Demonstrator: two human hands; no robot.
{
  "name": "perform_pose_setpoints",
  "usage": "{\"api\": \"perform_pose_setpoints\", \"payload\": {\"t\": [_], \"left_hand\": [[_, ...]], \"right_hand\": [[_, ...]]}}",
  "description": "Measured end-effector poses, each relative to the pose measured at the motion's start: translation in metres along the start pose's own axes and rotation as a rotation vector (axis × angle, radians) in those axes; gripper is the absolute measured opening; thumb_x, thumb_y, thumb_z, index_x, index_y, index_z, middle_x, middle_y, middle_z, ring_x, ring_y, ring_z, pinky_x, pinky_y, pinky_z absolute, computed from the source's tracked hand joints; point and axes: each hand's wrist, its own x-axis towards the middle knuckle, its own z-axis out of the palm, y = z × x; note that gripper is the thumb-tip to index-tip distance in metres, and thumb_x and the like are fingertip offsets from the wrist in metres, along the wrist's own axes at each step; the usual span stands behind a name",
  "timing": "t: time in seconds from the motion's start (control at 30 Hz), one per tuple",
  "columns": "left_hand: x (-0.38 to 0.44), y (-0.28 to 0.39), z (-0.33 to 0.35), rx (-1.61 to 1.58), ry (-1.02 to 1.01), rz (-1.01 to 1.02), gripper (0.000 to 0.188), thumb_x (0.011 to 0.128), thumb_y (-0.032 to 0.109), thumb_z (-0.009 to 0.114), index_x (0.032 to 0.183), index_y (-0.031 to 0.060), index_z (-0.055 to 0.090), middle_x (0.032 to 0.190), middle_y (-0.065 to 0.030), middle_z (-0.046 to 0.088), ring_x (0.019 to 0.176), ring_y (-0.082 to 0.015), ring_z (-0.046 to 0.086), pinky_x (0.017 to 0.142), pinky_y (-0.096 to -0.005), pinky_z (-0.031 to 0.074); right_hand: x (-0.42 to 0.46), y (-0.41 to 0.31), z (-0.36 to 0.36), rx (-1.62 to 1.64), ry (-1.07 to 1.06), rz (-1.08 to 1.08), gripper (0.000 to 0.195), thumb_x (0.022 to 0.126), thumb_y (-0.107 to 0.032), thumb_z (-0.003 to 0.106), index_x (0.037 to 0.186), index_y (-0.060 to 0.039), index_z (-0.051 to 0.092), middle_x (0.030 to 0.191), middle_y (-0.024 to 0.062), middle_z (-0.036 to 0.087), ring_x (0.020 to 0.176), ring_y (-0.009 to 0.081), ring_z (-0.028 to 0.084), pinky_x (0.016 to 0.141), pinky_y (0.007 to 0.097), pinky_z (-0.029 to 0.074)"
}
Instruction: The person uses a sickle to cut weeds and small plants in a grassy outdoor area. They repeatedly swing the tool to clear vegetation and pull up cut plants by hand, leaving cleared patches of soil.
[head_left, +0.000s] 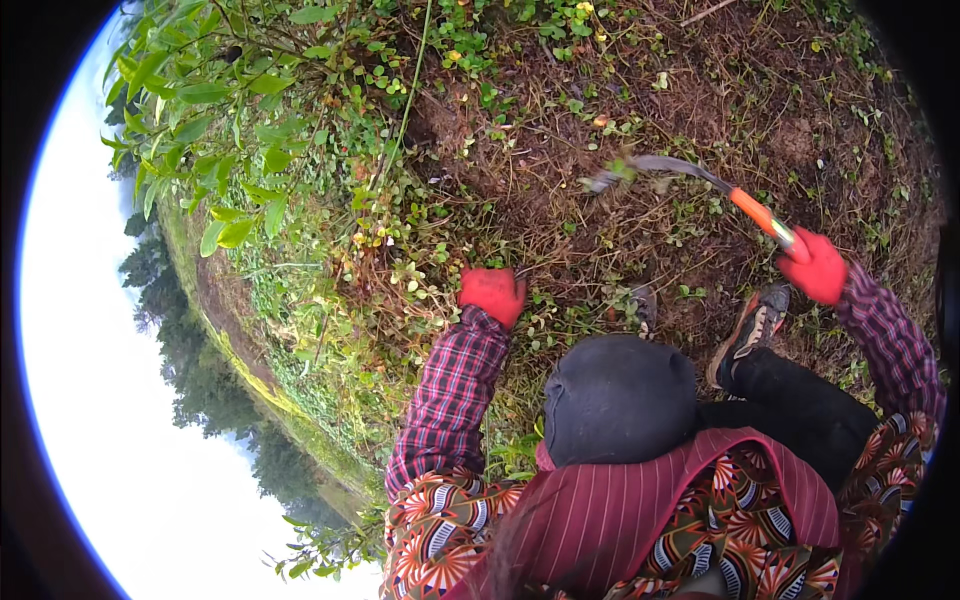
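My right hand (814, 267), in a red glove, grips the orange handle of a sickle (754, 210). The curved blade (675, 163) reaches left over the ground, and its tip is blurred, with a bit of green leaf on it. My left hand (491, 295), also gloved in red, is down among low weeds (405, 277) and thin stems, back of the hand up and fingers curled. Its fingertips are hidden, so whether it holds stems cannot be told. Cut or dry stems (555, 202) litter the brown soil between the hands.
A leafy shrub (217, 120) leans in at the upper left, with a long green stalk (411, 97) beside it. My bent knee (619, 397) and shoe (750, 330) are close below the hands. Conifers (195, 352) line the slope at far left.
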Motion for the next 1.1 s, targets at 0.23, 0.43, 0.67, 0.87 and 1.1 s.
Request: {"api": "perform_pose_setpoints", "payload": {"t": [0.23, 0.43, 0.67, 0.87, 1.1], "left_hand": [[-0.004, -0.001, 0.002, -0.086, 0.074, 0.005, 0.032, 0.082, 0.036, 0.052, 0.079, 0.0055, 0.061, 0.068, -0.0151, 0.062, 0.072, -0.0346, 0.059, 0.085, -0.0524, 0.041], [-0.046, -0.042, 0.022, -0.165, 0.021, -0.059, 0.026, 0.079, 0.031, 0.057, 0.075, 0.0052, 0.060, 0.064, -0.0162, 0.059, 0.070, -0.0352, 0.058, 0.067, -0.0483, 0.046], [-0.051, -0.035, 0.022, -0.125, 0.070, -0.067, 0.029, 0.078, 0.034, 0.057, 0.076, 0.0058, 0.060, 0.064, -0.0163, 0.059, 0.070, -0.0354, 0.057, 0.066, -0.0486, 0.046], [-0.050, -0.027, 0.015, -0.116, 0.090, -0.055, 0.029, 0.078, 0.034, 0.058, 0.077, 0.0056, 0.060, 0.066, -0.0158, 0.060, 0.072, -0.0352, 0.057, 0.065, -0.0481, 0.046], [-0.129, -0.052, 0.072, -0.145, 0.069, -0.161, 0.027, 0.074, 0.034, 0.063, 0.071, 0.0069, 0.061, 0.057, -0.0140, 0.054, 0.059, -0.0334, 0.055, 0.056, -0.0457, 0.045]], "right_hand": [[0.153, -0.145, 0.087, -0.257, -0.299, -0.180, 0.033, 0.080, -0.030, 0.056, 0.093, 0.0007, 0.057, 0.077, 0.0177, 0.062, 0.070, 0.0336, 0.062, 0.064, 0.0441, 0.048], [0.042, 0.062, 0.057, -0.259, -0.105, 0.004, 0.019, 0.079, -0.016, 0.058, 0.090, -0.0011, 0.057, 0.075, 0.0209, 0.060, 0.071, 0.0367, 0.061, 0.065, 0.0443, 0.048], [0.026, -0.008, 0.017, -0.141, -0.043, -0.049, 0.025, 0.076, -0.020, 0.063, 0.092, -0.0038, 0.052, 0.075, 0.0191, 0.058, 0.070, 0.0373, 0.058, 0.063, 0.0434, 0.047], [0.152, -0.169, 0.098, -0.173, -0.273, -0.217, 0.037, 0.081, -0.033, 0.057, 0.102, -0.0017, 0.052, 0.080, 0.0158, 0.060, 0.070, 0.0288, 0.060, 0.060, 0.0399, 0.047], [0.067, 0.006, 0.074, -0.312, -0.165, -0.073, 0.022, 0.082, -0.021, 0.057, 0.093, -0.0026, 0.056, 0.079, 0.0197, 0.060, 0.077, 0.0359, 0.060, 0.069, 0.0452, 0.048]]}}
